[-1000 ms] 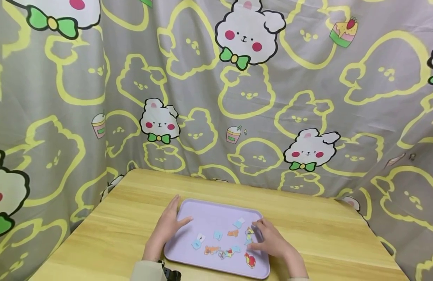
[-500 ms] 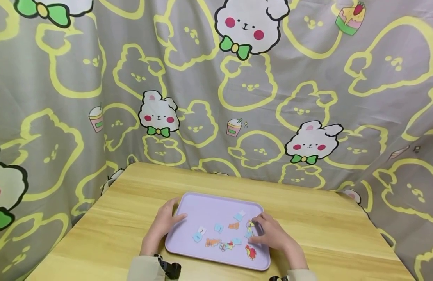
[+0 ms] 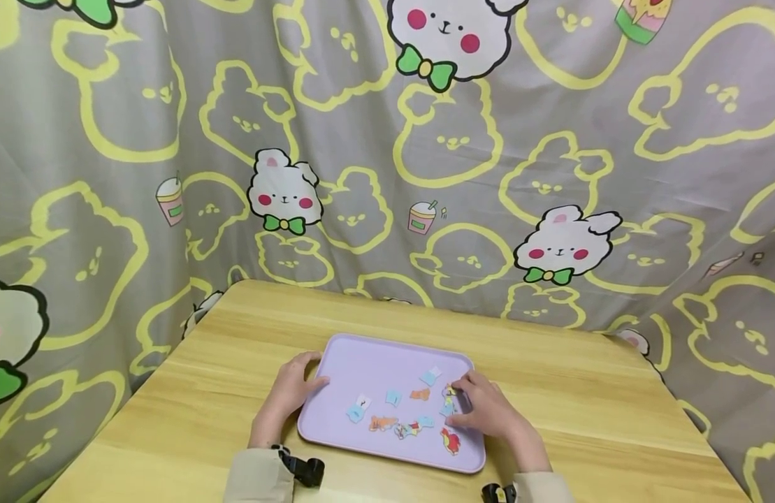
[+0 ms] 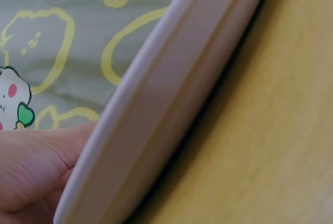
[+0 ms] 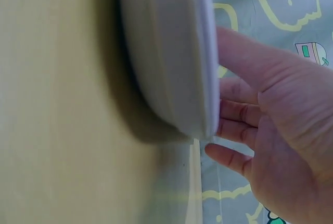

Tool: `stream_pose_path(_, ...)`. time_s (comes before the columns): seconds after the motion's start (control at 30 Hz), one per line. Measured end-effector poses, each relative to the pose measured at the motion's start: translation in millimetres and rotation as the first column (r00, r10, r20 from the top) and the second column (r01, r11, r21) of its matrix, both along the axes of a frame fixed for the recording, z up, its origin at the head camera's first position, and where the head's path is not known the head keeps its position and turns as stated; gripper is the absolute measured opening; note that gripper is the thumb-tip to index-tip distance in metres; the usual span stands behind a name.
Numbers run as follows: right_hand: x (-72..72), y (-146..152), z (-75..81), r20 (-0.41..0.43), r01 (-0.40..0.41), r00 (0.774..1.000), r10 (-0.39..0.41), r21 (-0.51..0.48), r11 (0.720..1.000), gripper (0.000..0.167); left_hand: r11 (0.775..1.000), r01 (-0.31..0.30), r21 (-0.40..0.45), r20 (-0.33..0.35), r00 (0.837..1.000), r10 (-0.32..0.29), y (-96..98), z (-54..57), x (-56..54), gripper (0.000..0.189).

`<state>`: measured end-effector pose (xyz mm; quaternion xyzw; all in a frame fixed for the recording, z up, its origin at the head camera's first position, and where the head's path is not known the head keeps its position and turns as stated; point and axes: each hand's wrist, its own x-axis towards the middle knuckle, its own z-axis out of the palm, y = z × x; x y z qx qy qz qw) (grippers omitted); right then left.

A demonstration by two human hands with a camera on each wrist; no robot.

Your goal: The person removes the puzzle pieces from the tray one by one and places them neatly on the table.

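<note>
Your tray (image 3: 370,367) lies lengthwise across the bench (image 3: 576,391), right end nearer you. At its ends, your left hand (image 3: 291,386) and right hand (image 3: 491,409) spread loosely, grasping nothing.

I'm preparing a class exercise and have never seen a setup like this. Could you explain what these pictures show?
There is no robot here, just a person's bare left hand and right hand. The wide picture comes from a camera worn on the head; the two close-ups come from one on each wrist, mostly showing the tray's outer side.

A lilac tray sits on a wooden table, with patterned cloth behind. Small flat pieces lie in the tray, including orange, red and light blue ones.

The left thumb crosses the tray's left rim; the right hand reaches over the opposite rim, beside some pieces. Whether it touches any is unclear.
</note>
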<state>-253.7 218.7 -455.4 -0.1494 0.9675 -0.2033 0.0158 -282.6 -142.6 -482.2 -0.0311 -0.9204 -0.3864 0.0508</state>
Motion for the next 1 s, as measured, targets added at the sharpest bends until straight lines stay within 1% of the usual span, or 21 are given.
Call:
stream_pose_path(0.07,-1.1,-0.7,-0.3,-0.016,0.001,1.000,-0.001,0.006,1.000,0.065,1.000,0.004,-0.008,-0.013,1.000,-0.004,-0.9,-0.9,-0.7,0.048)
stream_pose_path(0.27,-5.2,-3.0,-0.3,-0.064,0.009,0.998,-0.007,0.035,0.999,0.058,1.000,0.012,0.001,-0.022,1.000,-0.012,-2.5,-0.1,-2.1,0.048)
stream_pose_path(0.47,-8.9,-7.6,0.8,-0.111,0.009,0.994,-0.002,0.061,0.998,0.052,1.000,0.006,0.020,-0.004,1.000,-0.006,-2.6,2.8,-4.3,0.049)
stream_pose_path(0.63,-10.6,-11.6,1.5,-0.152,-0.002,0.988,0.015,0.091,0.996,0.048,0.999,0.004,0.033,0.009,1.000,-0.005,-3.0,2.7,-5.1,0.049)
stream_pose_path(0.83,-11.7,-12.7,-1.4,-0.168,-0.012,0.985,0.030,0.109,0.994,0.046,0.999,0.004,0.043,0.027,1.000,-0.005,-3.7,-2.2,-2.5,0.051)
stream_pose_path(1.0,-12.7,-10.7,-6.1,-0.173,-0.024,0.984,0.038,0.084,0.996,0.046,0.999,0.003,0.048,0.037,0.999,-0.005,-3.8,-4.4,-0.3,0.050)
